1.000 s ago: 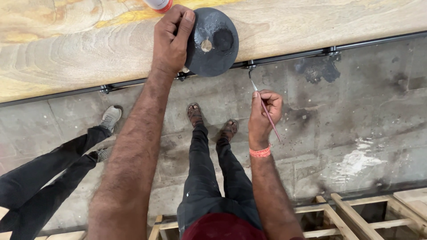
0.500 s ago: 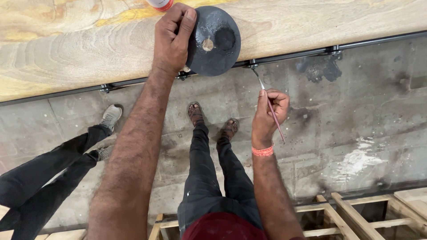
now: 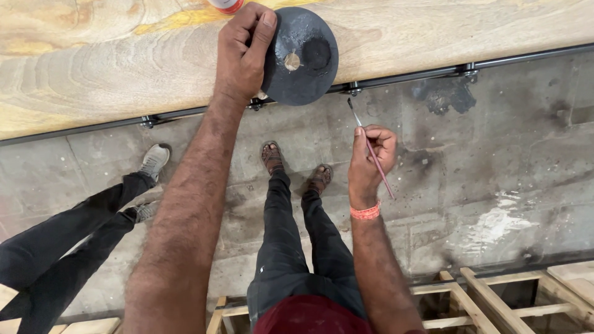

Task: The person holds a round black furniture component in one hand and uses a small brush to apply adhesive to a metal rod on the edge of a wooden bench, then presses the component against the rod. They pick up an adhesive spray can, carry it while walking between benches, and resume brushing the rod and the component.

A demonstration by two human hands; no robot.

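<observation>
Floor (image 3: 495, 161) of stained grey concrete fills most of the view, with the person's own dark-trousered legs and sandalled feet at the centre. Along the far side runs a pale wooden surface (image 3: 93, 68) with strong grain, edged by a black metal rail (image 3: 408, 77). At the left stands another person (image 3: 74, 229), seen only as dark trousers and grey shoes. Wooden framing (image 3: 482, 297) shows at the near right.

On the near edge of the surface sits a dark round disc (image 3: 303, 55), overhanging the rail, with a pale blob and a black patch on its top. The left hand (image 3: 244, 52) rests on the disc's left rim, fingers curled over it and pressing it down. The right hand (image 3: 368, 164), an orange band at its wrist, hangs over the floor near the disc; its fingers pinch a thin red-handled brush (image 3: 370, 151), bristles pointing far toward the disc.

Judging from this, loading the brush goes best with the disc held flat and firm, only the bristle tip touched lightly to the black patch, and the pale blob avoided.
</observation>
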